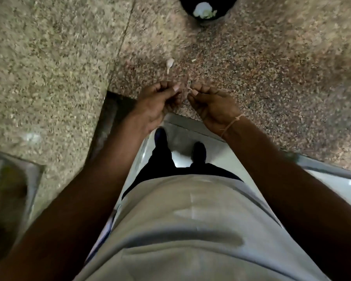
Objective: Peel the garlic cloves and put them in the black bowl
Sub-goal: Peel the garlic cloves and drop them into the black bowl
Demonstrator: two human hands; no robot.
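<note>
The black bowl (225, 9) sits at the far top edge of the granite counter, with white garlic (202, 9) inside. One unpeeled garlic clove (169, 62) lies on the counter just beyond my hands. My left hand (160, 102) has its fingers curled and its thumb pressed to them, pinching a garlic clove of which only a pale spot shows. A few centimetres to its right, my right hand (211, 106) pinches a thin strip of garlic peel (189, 89) between thumb and forefinger. Both hands hover over the counter's front edge.
A small scrap of peel (193, 60) lies right of the loose clove. The speckled granite counter (272, 67) wraps in an L around me, with a steel sink (10, 185) at the lower left. My shoes and the white floor (217, 155) show below the edge.
</note>
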